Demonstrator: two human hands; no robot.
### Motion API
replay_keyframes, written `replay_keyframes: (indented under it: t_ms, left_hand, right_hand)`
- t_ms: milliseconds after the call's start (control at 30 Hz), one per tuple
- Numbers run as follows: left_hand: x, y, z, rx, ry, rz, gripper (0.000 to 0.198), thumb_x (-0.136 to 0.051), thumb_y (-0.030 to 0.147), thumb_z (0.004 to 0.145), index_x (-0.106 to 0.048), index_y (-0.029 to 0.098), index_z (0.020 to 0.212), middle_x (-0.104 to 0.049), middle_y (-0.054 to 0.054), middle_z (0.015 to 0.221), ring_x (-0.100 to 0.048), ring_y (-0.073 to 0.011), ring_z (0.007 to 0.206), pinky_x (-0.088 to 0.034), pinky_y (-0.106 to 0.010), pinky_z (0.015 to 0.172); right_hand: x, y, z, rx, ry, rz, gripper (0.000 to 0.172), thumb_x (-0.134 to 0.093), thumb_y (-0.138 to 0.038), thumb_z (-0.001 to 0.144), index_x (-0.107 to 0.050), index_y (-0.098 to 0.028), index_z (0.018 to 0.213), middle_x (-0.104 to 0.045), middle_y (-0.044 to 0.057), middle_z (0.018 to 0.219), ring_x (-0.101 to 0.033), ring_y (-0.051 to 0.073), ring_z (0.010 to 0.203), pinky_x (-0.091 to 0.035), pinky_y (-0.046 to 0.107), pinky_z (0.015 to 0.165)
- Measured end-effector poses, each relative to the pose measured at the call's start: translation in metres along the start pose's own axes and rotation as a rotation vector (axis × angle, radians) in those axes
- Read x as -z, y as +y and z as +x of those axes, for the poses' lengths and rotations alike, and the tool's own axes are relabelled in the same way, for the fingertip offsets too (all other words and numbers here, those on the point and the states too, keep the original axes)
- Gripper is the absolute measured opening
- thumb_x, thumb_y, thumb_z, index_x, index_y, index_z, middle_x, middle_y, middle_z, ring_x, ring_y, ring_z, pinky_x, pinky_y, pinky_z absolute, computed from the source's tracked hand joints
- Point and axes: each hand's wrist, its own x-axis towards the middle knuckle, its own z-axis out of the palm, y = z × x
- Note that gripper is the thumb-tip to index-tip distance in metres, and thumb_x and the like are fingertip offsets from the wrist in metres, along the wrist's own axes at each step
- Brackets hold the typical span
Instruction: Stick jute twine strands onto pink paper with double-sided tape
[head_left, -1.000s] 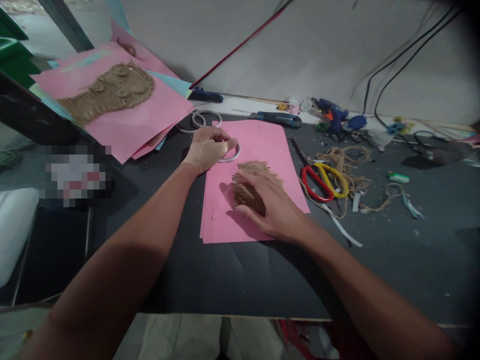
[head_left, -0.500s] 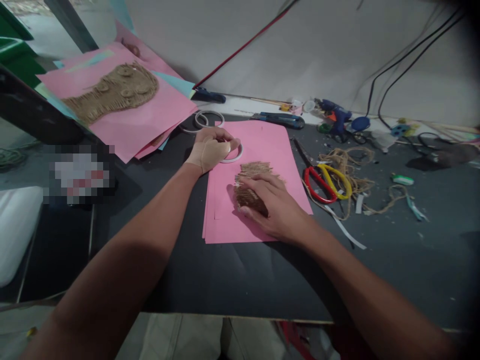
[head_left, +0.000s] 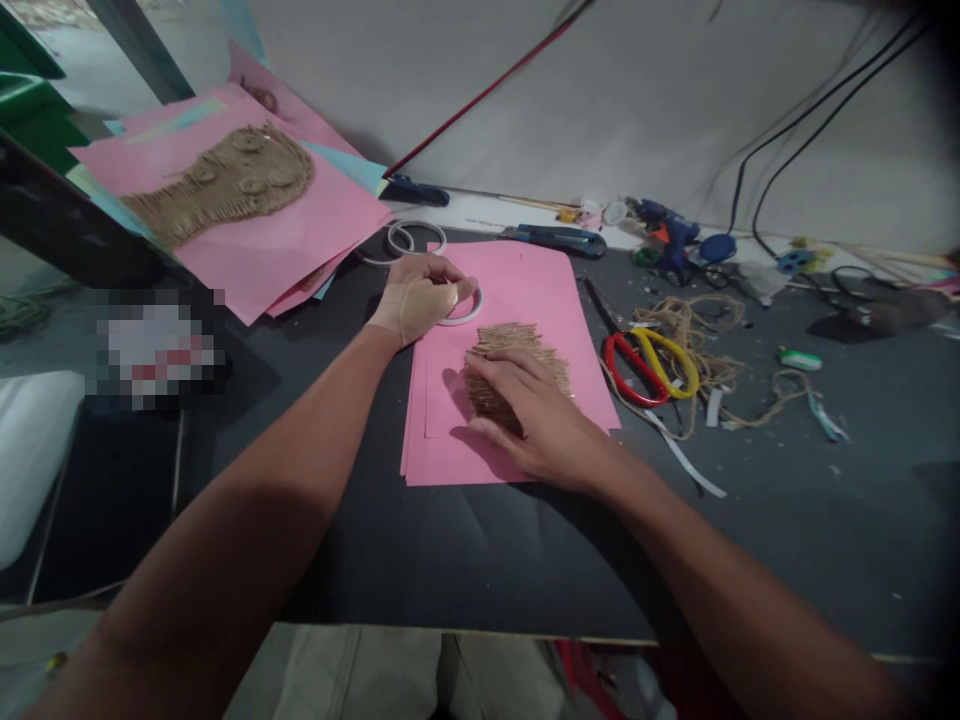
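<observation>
My left hand (head_left: 424,295) is closed at the upper left of the pink paper (head_left: 450,460), its fingertips on a thin white ring (head_left: 477,312) that looks like a narrow roll of tape. My right hand (head_left: 536,410) lies palm down with its fingers stretched out and the thumb apart. Beneath it is a flat brown piece made of rows of jute twine (head_left: 510,338), partly covered by the fingers. Several pink sheets are stacked under that piece.
Right of the paper lie red-and-yellow-handled scissors (head_left: 636,370), tangled twine (head_left: 690,320) and paper strips. A blue cutter knife (head_left: 559,240), a blue glue gun (head_left: 667,230) and two more white rings (head_left: 416,238) sit behind. A twine shape on pink paper (head_left: 240,180) stands left.
My right hand has shifted slightly left over the twine piece, showing more of its right edge. My left hand stays at the ring. The whole view has moved a little.
</observation>
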Motion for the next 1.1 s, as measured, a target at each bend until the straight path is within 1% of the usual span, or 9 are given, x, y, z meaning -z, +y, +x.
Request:
replay_keyframes:
  t_ms: [133, 200, 233, 400, 533, 667, 800, 933, 1100]
  left_hand:
    - [0.000, -0.001, 0.001, -0.013, -0.007, -0.005, 0.015, -0.073, 0.031, 0.077, -0.071, 0.020, 0.067, -0.064, -0.001, 0.064, -0.056, -0.0159, 0.069, -0.046, -0.029, 0.066]
    - [0.001, 0.000, 0.001, -0.003, -0.013, 0.004, 0.015, -0.073, 0.031, 0.077, -0.070, 0.020, 0.066, -0.063, -0.001, 0.063, -0.056, -0.0159, 0.068, -0.045, -0.029, 0.065]
    - [0.001, 0.000, 0.001, 0.004, -0.015, 0.008, 0.015, -0.073, 0.030, 0.077, -0.070, 0.020, 0.066, -0.063, 0.000, 0.062, -0.055, -0.0158, 0.068, -0.045, -0.029, 0.064]
    - [0.001, 0.003, -0.001, 0.023, -0.013, -0.020, 0.014, -0.073, 0.028, 0.077, -0.070, 0.019, 0.065, -0.062, 0.000, 0.061, -0.054, -0.0152, 0.065, -0.044, -0.029, 0.063]
    - [0.002, 0.003, -0.001, 0.019, -0.020, -0.024, 0.014, -0.074, 0.026, 0.077, -0.070, 0.019, 0.066, -0.062, -0.001, 0.062, -0.054, -0.0146, 0.065, -0.044, -0.030, 0.064]
    - [0.001, 0.002, 0.000, 0.020, -0.016, -0.031, 0.014, -0.074, 0.027, 0.076, -0.070, 0.019, 0.066, -0.062, -0.001, 0.062, -0.053, -0.0147, 0.064, -0.043, -0.030, 0.061]
    - [0.001, 0.000, 0.001, 0.009, -0.013, -0.029, 0.014, -0.074, 0.028, 0.076, -0.071, 0.019, 0.066, -0.064, -0.001, 0.063, -0.055, -0.0149, 0.065, -0.044, -0.030, 0.062]
    - [0.000, -0.001, 0.001, 0.008, -0.008, -0.024, 0.014, -0.074, 0.028, 0.076, -0.071, 0.019, 0.066, -0.064, -0.001, 0.064, -0.056, -0.0150, 0.066, -0.044, -0.030, 0.063]
    - [0.000, 0.001, 0.000, 0.001, -0.015, -0.020, 0.015, -0.074, 0.028, 0.077, -0.070, 0.018, 0.066, -0.064, -0.001, 0.065, -0.055, -0.0144, 0.065, -0.045, -0.030, 0.065]
  right_hand:
    - [0.002, 0.003, 0.001, 0.011, 0.139, -0.017, 0.055, -0.057, -0.046, 0.102, -0.048, -0.019, 0.149, -0.051, 0.017, 0.155, -0.043, 0.031, 0.146, -0.037, 0.057, 0.122]
    - [0.003, 0.005, 0.001, -0.015, 0.205, -0.085, 0.053, -0.059, -0.044, 0.100, -0.051, -0.020, 0.147, -0.053, 0.017, 0.153, -0.044, 0.033, 0.145, -0.034, 0.058, 0.123]
    - [0.003, 0.005, 0.001, -0.027, 0.209, -0.122, 0.053, -0.059, -0.044, 0.100, -0.052, -0.020, 0.147, -0.055, 0.016, 0.151, -0.044, 0.034, 0.145, -0.033, 0.060, 0.123]
    - [-0.003, 0.003, 0.000, -0.042, 0.091, -0.227, 0.064, -0.062, -0.056, 0.098, -0.056, -0.015, 0.146, -0.058, 0.016, 0.152, -0.041, 0.038, 0.148, -0.033, 0.064, 0.123]
    - [-0.005, 0.001, 0.001, -0.004, -0.001, -0.206, 0.065, -0.059, -0.057, 0.100, -0.055, -0.013, 0.147, -0.056, 0.017, 0.155, -0.044, 0.035, 0.149, -0.034, 0.061, 0.124]
    - [-0.004, 0.001, 0.002, 0.010, 0.030, -0.168, 0.064, -0.060, -0.056, 0.100, -0.055, -0.012, 0.147, -0.056, 0.017, 0.155, -0.045, 0.032, 0.148, -0.035, 0.058, 0.125]
    - [-0.004, 0.002, 0.003, -0.053, 0.070, -0.179, 0.069, -0.058, -0.055, 0.100, -0.047, -0.014, 0.156, -0.049, 0.020, 0.160, -0.039, 0.035, 0.153, -0.030, 0.063, 0.126]
    - [-0.008, 0.005, 0.002, -0.108, 0.009, -0.213, 0.081, -0.054, -0.064, 0.099, -0.042, -0.011, 0.159, -0.045, 0.020, 0.163, -0.035, 0.036, 0.155, -0.028, 0.063, 0.127]
    - [-0.008, 0.004, 0.001, -0.136, -0.035, -0.254, 0.080, -0.047, -0.066, 0.101, -0.040, -0.012, 0.161, -0.037, 0.015, 0.168, -0.025, 0.036, 0.159, -0.020, 0.060, 0.130]
